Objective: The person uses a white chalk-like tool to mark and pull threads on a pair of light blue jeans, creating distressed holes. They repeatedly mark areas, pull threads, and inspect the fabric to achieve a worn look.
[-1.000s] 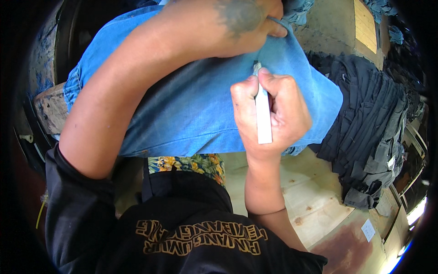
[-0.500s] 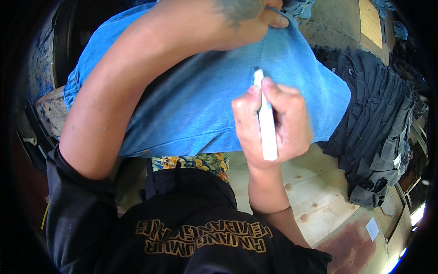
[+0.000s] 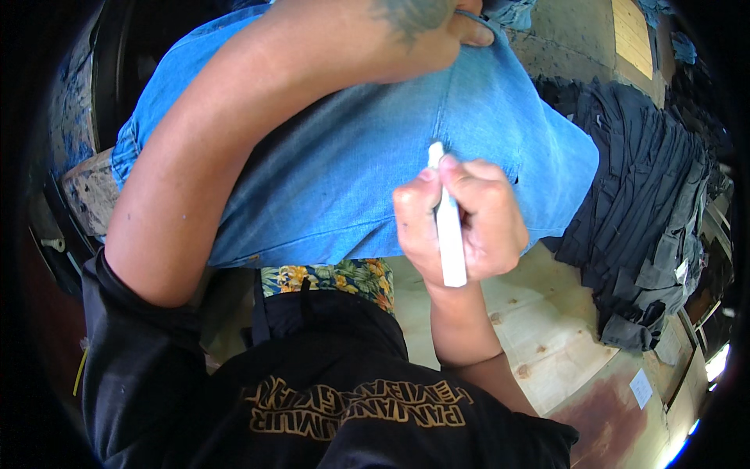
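A light blue denim garment (image 3: 344, 156) is stretched out in front of me, with a seam running down its right part. At the upper edge, my left hand (image 3: 445, 35) pinches the denim; its thumb shows, while the other fingers are mostly out of sight. My right hand (image 3: 476, 219) is closed around a white pen-like tool (image 3: 451, 242), held nearly upright in the picture. The tool's narrow end meets the denim along the seam, where a small dark spot shows at the tip. Its exact kind cannot be made out.
To the right hangs a thick pile of dark cloth pieces (image 3: 625, 195). Pale wooden boards (image 3: 539, 352) lie below, with a small white paper (image 3: 641, 388) near the lower right. A worn wooden piece (image 3: 90, 191) stands at the left, beyond my left arm.
My right hand has drawn the white tool a little way toward me along the seam. The left hand keeps its hold at the same place.
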{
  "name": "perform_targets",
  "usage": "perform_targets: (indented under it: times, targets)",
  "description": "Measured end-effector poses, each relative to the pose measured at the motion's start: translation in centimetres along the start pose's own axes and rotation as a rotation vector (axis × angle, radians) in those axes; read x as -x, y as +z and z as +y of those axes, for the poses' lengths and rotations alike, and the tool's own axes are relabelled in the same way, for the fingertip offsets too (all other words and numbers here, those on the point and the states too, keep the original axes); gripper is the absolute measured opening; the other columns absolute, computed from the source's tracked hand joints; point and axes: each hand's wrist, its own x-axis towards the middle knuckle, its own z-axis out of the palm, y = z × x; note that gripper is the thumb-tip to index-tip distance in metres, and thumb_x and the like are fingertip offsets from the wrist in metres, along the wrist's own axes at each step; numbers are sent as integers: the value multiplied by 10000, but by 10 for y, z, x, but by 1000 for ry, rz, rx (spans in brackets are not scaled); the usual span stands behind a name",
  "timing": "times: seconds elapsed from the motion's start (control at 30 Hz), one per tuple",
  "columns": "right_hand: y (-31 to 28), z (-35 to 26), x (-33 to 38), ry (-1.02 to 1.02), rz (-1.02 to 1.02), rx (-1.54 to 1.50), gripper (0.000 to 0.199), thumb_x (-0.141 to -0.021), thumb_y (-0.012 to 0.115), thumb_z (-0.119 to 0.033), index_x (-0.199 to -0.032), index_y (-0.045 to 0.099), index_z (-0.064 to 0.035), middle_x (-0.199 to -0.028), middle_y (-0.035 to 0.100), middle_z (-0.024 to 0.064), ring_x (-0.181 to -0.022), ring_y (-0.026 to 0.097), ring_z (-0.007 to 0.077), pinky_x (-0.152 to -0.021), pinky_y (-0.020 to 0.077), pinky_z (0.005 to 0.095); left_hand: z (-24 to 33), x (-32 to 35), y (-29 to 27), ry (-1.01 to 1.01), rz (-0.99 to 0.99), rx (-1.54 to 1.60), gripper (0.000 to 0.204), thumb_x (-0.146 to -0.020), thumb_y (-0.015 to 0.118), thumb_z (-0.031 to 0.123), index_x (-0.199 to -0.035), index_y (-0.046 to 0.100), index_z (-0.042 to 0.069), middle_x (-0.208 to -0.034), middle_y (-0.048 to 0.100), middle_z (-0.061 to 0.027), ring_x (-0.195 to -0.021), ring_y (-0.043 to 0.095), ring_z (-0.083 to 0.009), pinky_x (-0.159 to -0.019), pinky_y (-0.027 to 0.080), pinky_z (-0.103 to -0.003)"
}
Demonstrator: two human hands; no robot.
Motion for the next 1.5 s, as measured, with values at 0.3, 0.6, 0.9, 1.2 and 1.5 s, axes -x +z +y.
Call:
perform_targets:
  times: [0.3,0.6,0.9,1.2,1.5]
  targets:
    - [-5,1,1,24,-168,118,172,-728,725,76,-847,637,-10,-639,560,83,-464,508,212,-439,408,314,-6,4,7,132,105,-97,377,-1023,640,379,-1188,726,51,-1194,731,-239,-1143,689,-425,-1006,526,-477]
    - [9,5,7,14,-47,139,169,-716,721,66,-839,633,-10,-643,574,81,-477,536,220,-449,445,319,-8,5,3,131,113,-117,357,-1027,630,345,-1192,730,45,-1191,733,-236,-1137,690,-416,-1004,523,-472]
    - [10,3,13,-28,-82,21,163,-750,746,84,-863,645,22,-686,612,84,-531,510,115,-488,411,252,-19,3,5,179,145,-136,321,-1001,660,309,-1064,769,13,-1065,752,-242,-1075,717,-397,-967,546,-464]
    - [-8,4,14,60,-138,19,159,-757,784,52,-843,657,13,-733,644,87,-569,511,96,-508,444,256,-9,-1,13,131,191,-168,347,-1004,661,354,-1052,761,25,-1011,759,-251,-986,738,-416,-922,562,-480]
    - [-67,33,-24,110,16,298,355,-1061,657,-177,-1391,640,-48,-1198,751,187,-1135,698,379,-1002,537,464,-18,55,-26,314,295,-376,341,-1000,686,331,-1164,763,42,-1139,743,-136,-1047,712,-296,-917,543,-402]
